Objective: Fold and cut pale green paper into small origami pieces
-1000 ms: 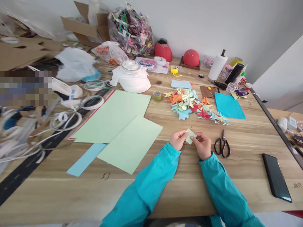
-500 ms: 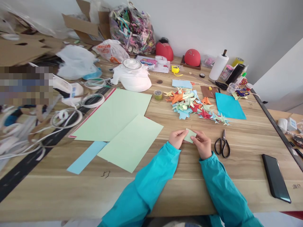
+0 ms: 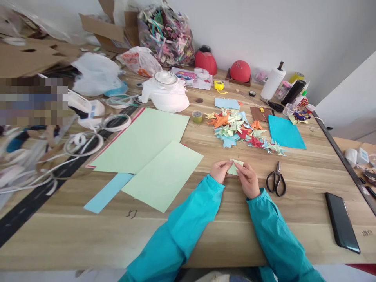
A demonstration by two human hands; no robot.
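Note:
A small pale green square of paper [image 3: 234, 168] is pinched between both hands, just above the wooden table. My left hand [image 3: 219, 171] grips its left edge with thumb and fingers. My right hand [image 3: 248, 179] is closed on it from the right, the thumb pressed on the upper face. The fingers beneath the paper are hidden. To the right of my right hand lie black-handled scissors [image 3: 276, 181]. Beyond the hands sits a pile of folded paper cranes [image 3: 235, 127] in orange, green, blue and red.
Large green sheets [image 3: 164, 176] and a blue strip [image 3: 108, 192] lie on the left. A phone [image 3: 342, 222] rests near the right edge, with a turquoise sheet [image 3: 286, 132] farther back. White coiled tubing [image 3: 84, 145] and a bag of scraps [image 3: 166, 35] stand beyond.
My right hand has shifted slightly left along the paper, its thumb now nearer the paper's upper middle. The paper has turned a little. My left hand keeps its grip.

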